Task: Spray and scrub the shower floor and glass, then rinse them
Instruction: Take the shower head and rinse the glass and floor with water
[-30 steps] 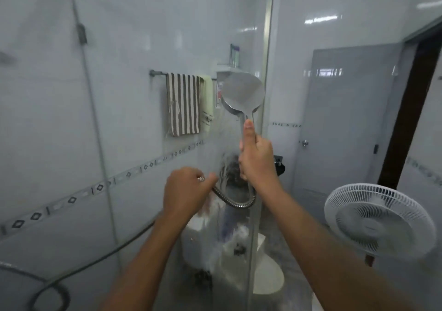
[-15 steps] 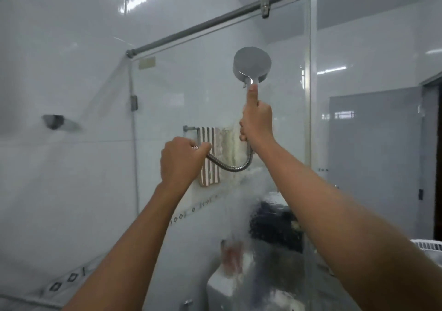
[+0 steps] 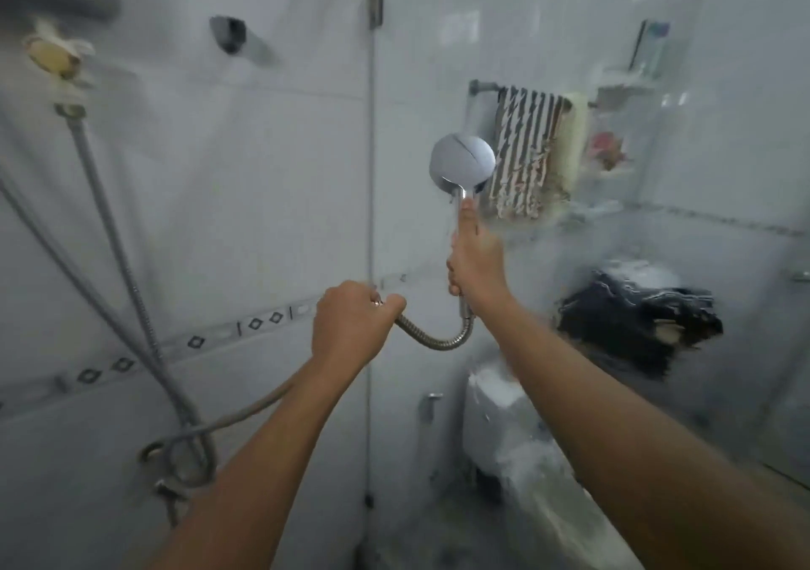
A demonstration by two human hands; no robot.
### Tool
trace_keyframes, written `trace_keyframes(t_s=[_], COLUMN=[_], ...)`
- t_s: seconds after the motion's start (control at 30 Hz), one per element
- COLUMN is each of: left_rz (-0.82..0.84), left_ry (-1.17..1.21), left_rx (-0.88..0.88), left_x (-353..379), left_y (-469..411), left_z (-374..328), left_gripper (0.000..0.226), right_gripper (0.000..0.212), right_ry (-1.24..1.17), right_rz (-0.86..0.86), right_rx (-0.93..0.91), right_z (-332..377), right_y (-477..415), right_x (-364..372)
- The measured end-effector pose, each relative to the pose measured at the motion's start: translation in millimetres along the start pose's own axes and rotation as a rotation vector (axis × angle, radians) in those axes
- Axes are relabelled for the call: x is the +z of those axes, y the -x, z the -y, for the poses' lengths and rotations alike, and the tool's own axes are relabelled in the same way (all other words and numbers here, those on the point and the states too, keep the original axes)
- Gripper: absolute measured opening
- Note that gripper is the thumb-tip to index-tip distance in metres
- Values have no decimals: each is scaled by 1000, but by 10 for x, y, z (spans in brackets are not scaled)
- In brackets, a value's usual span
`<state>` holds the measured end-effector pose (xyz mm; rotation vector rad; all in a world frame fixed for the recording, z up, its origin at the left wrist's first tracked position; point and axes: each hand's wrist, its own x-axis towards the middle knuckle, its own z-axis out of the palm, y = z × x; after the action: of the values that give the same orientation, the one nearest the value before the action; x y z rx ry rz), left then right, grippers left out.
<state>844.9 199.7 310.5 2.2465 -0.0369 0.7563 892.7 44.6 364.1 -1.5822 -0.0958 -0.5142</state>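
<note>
While wet glass [image 3: 570,271] blurs the toilet [image 3: 504,416], right hand [image 3: 475,262] grips showerhead [image 3: 462,162].

Up and right of where our right hand [image 3: 475,262] grips the shower head [image 3: 462,159], we see a wall rail [image 3: 482,86] carrying a striped towel [image 3: 524,157], a pale cloth [image 3: 575,144] hung just beside it on the far side. Further right we find two shelves [image 3: 623,86], one above the other: a bottle [image 3: 653,43] stands on the upper, something red [image 3: 607,149] sits on the lower. Right of the grip and lower, a dark cloth [image 3: 635,319] lies on a support we cannot make out through the wet glass [image 3: 727,236].
</note>
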Motion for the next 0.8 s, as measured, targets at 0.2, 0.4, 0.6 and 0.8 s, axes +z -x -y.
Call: trace_keyframes(t_s=[0.2, 0.4, 0.6, 0.8], left_rz=[76, 123, 133, 161], left_ry=[-144, -277, -297, -409], left_rx=[-154, -401, -706, -883], left_x=[276, 441, 278, -17], left_y=[751, 1752, 2946, 3919], left_z=[610, 1134, 1558, 1852], left_gripper=[50, 50, 56, 54], right_gripper=[61, 59, 59, 59], right_ry=[-34, -97, -98, -118], right_rz=[124, 309, 463, 591], right_rx=[197, 401, 632, 744], right_z=[-983, -1783, -2439, -2786], right_y=[574, 1283, 2271, 3263], right_x=[148, 196, 373, 524])
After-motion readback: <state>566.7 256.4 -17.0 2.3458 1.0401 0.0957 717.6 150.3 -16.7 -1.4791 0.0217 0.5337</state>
